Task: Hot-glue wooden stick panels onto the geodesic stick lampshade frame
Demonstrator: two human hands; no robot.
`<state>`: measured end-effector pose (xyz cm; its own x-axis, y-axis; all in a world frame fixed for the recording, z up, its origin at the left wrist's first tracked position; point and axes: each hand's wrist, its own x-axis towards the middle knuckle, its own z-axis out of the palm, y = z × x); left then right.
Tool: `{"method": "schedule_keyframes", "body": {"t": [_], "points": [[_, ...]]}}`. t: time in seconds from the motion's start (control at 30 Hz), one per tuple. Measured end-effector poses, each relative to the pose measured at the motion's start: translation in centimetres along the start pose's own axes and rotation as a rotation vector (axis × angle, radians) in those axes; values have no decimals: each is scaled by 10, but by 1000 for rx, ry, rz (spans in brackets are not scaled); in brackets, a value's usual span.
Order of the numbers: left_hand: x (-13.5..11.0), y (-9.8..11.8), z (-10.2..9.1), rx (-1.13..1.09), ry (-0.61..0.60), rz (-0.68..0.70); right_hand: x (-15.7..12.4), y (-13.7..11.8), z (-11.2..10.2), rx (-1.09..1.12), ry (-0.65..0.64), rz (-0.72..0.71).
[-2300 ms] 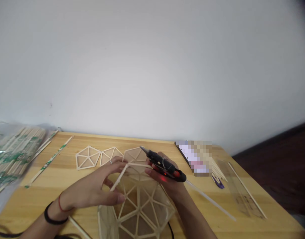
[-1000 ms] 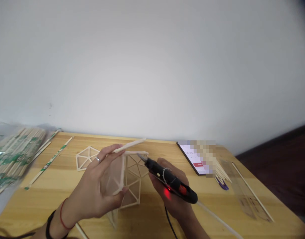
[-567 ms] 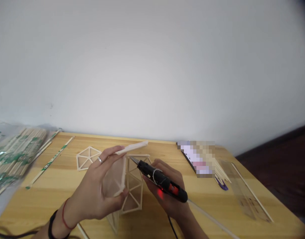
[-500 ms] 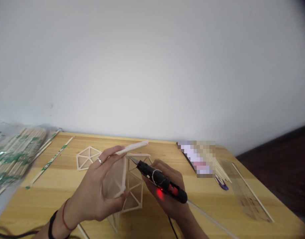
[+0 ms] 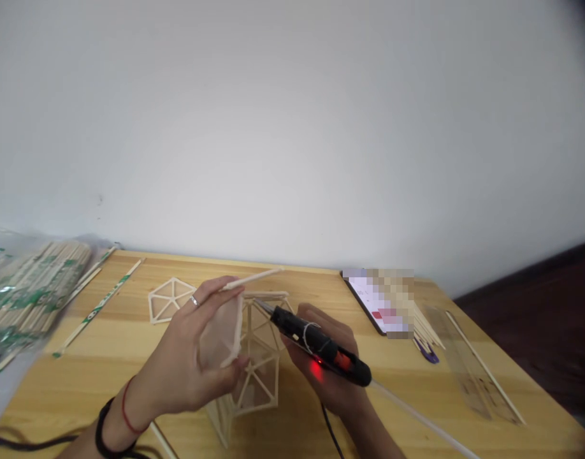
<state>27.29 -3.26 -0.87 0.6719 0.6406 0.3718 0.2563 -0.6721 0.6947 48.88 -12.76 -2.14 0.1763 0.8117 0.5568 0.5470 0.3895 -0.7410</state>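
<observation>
My left hand (image 5: 197,350), with a ring on one finger, grips a framework of pale wooden sticks (image 5: 277,382) made of joined pentagon panels with spokes. Fingers press its upper panel while the thumb lies against a lower corner. My right hand (image 5: 321,357) is wrapped round a black hot glue gun (image 5: 321,347) with a glowing red light and a pale glue stick out of its rear. Its metal nozzle is close to the top edge stick of the framework; whether it touches, I cannot tell. The left hand hides part of the framework.
A flat pentagon frame (image 5: 173,299) lies behind my left hand. Bagged chopsticks (image 5: 39,287) and a wrapped pair (image 5: 101,306) are at left. A phone (image 5: 369,303), loose sticks (image 5: 429,328), a purple object (image 5: 427,354) and a clear ruler-like strip (image 5: 459,363) lie on the right.
The glue gun and my right hand have shifted slightly right, along the framework's top edge. The framework has turned a little, showing more of its front panel. My left hand keeps its grip.
</observation>
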Motion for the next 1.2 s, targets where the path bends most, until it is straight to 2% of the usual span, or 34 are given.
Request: {"method": "schedule_keyframes", "body": {"t": [0.07,0.13,0.23,0.3,0.4,0.53,0.67,0.83,0.9,1.03,1.1,1.2], "points": [[1,-4,-2,-115,-50,-105,1,2,-6,-1,52,23],[3,-10,-4,-253,-133,-177,2,6,-13,-29,155,93],[7,-17,-6,-368,-231,-204,3,18,-24,-58,326,229],[9,-21,-6,-398,-248,-194,6,24,-29,-35,360,297],[12,-23,-7,-447,-260,-153,11,31,-26,59,255,410],[13,-23,-6,-515,-310,-122,13,35,-9,186,62,555],[14,-26,-3,-467,-391,-119,12,38,3,247,78,535],[16,-32,-1,-340,-434,-217,9,39,4,254,235,486],[18,-32,-1,-312,-432,-242,8,38,5,210,274,441],[19,-32,-2,-349,-507,-256,4,32,5,25,307,352],[19,-31,-4,-392,-461,-334,3,27,4,-42,316,310],[18,-30,-7,-431,-236,-370,1,21,3,-90,300,248]]}}
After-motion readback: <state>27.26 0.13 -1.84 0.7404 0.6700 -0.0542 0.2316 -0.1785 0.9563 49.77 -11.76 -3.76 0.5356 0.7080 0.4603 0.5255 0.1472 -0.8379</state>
